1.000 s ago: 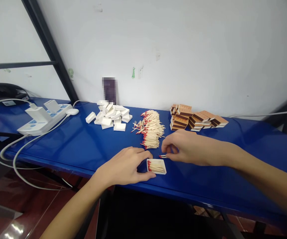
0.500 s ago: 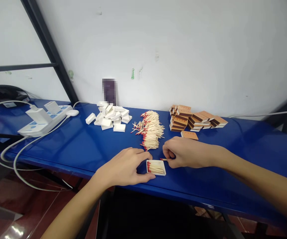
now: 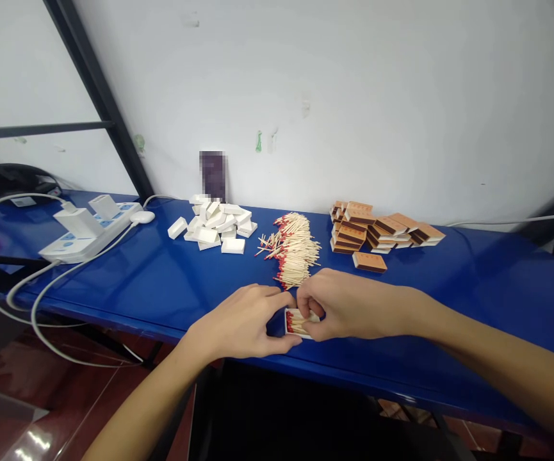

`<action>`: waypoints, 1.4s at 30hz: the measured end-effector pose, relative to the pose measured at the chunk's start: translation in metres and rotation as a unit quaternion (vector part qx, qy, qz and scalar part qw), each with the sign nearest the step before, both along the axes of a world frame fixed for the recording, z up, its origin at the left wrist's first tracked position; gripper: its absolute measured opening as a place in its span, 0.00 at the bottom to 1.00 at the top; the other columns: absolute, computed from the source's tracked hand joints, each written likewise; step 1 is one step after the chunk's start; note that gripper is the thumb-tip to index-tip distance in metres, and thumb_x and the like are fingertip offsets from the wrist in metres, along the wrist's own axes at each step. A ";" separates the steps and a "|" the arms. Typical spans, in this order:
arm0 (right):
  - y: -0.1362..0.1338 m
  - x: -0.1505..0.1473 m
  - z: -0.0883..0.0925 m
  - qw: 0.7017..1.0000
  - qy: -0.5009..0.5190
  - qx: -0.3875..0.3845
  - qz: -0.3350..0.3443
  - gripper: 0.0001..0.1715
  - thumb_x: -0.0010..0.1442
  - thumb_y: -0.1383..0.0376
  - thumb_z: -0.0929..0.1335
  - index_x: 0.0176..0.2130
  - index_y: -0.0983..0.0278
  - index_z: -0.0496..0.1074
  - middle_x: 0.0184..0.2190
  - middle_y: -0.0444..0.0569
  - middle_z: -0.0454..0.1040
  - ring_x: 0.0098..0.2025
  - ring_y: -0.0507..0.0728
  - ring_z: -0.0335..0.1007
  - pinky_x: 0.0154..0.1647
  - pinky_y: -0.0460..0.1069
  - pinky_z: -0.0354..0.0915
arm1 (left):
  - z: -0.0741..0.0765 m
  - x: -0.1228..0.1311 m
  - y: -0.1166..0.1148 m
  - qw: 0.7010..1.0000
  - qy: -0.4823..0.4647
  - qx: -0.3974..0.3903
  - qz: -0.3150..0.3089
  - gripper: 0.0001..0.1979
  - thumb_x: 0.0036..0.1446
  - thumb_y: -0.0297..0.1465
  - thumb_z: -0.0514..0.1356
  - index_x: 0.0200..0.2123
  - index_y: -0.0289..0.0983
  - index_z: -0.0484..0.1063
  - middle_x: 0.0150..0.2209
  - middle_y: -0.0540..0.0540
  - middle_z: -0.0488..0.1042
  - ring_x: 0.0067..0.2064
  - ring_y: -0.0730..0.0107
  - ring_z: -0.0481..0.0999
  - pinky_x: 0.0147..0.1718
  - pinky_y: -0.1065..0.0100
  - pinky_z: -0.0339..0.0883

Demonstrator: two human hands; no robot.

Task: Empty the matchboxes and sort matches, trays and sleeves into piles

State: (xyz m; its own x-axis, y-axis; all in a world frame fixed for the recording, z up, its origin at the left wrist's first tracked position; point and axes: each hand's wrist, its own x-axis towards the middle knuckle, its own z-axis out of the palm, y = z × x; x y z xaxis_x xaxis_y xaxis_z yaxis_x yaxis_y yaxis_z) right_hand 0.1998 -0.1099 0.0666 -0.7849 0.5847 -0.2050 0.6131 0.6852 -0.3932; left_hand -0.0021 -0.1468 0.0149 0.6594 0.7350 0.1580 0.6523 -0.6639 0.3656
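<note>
A small white matchbox tray (image 3: pixel 287 328) lies on the blue table near its front edge, with red-headed matchsticks (image 3: pixel 296 324) inside, heads to the left. My left hand (image 3: pixel 245 323) grips the tray's left end, thumb at the near side and fingers at the far side. My right hand (image 3: pixel 341 306) is closed in a pinch over the tray's right part, on a matchstick mostly hidden by the fingers. Just beyond my hands is a long heap of loose matchsticks (image 3: pixel 293 250), their red heads mostly to the left.
White trays (image 3: pixel 219 224) are piled at the back left, before a dark blurred upright object (image 3: pixel 214 176). Brown matchbox sleeves (image 3: pixel 353 229) are stacked at the back right, with one brown matchbox (image 3: pixel 369 261) apart in front. A power strip (image 3: pixel 91 234) with cables stands far left.
My right hand has moved left with the matchstick, from beside the tray to over it. My left hand stays on the tray. The view has shifted slightly.
</note>
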 end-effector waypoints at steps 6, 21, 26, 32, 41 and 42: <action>0.013 0.008 -0.016 0.976 0.128 0.175 -0.023 0.05 0.58 0.65 0.67 0.30 0.63 0.70 0.26 0.43 0.72 0.28 0.51 0.63 0.30 0.47 0.53 | 0.003 -0.005 0.000 1.000 -0.001 -0.004 -0.011 0.15 0.55 0.41 0.64 0.40 0.37 0.71 0.34 0.49 0.72 0.32 0.67 0.71 0.35 0.67 0.63; 0.032 -0.001 -0.065 0.901 0.180 0.395 0.031 0.09 0.62 0.68 0.66 0.30 0.64 0.74 0.27 0.45 0.73 0.28 0.52 0.65 0.32 0.48 0.53 | 0.009 -0.023 0.003 0.999 -0.032 -0.013 0.019 0.14 0.60 0.42 0.60 0.42 0.38 0.72 0.30 0.52 0.68 0.31 0.71 0.67 0.34 0.69 0.61; 0.027 0.009 -0.065 0.894 0.223 0.388 0.031 0.08 0.61 0.69 0.66 0.30 0.64 0.73 0.26 0.44 0.72 0.28 0.51 0.64 0.32 0.48 0.54 | 0.006 -0.039 0.010 0.992 -0.053 0.039 0.106 0.12 0.65 0.38 0.56 0.44 0.38 0.73 0.29 0.52 0.68 0.30 0.72 0.69 0.33 0.69 0.60; 0.018 0.023 -0.070 0.926 0.232 0.298 0.022 0.06 0.60 0.69 0.67 0.30 0.63 0.73 0.26 0.43 0.72 0.26 0.50 0.62 0.31 0.47 0.54 | 0.004 -0.041 0.012 0.995 -0.020 0.040 0.094 0.12 0.67 0.38 0.55 0.47 0.39 0.73 0.31 0.51 0.70 0.33 0.70 0.71 0.34 0.69 0.62; 0.019 0.029 -0.074 0.945 0.220 0.242 -0.015 0.05 0.61 0.65 0.68 0.34 0.63 0.74 0.25 0.43 0.70 0.27 0.51 0.63 0.31 0.46 0.56 | -0.002 -0.030 0.009 0.994 0.059 0.064 0.059 0.17 0.69 0.35 0.52 0.58 0.44 0.69 0.44 0.45 0.75 0.46 0.60 0.75 0.48 0.61 0.67; 0.019 0.028 -0.074 0.946 0.218 0.241 -0.017 0.05 0.61 0.65 0.68 0.34 0.63 0.74 0.25 0.43 0.69 0.27 0.51 0.63 0.31 0.46 0.56 | -0.002 -0.029 0.009 0.994 0.067 0.066 0.063 0.17 0.69 0.36 0.52 0.58 0.44 0.69 0.45 0.45 0.75 0.47 0.60 0.75 0.48 0.60 0.67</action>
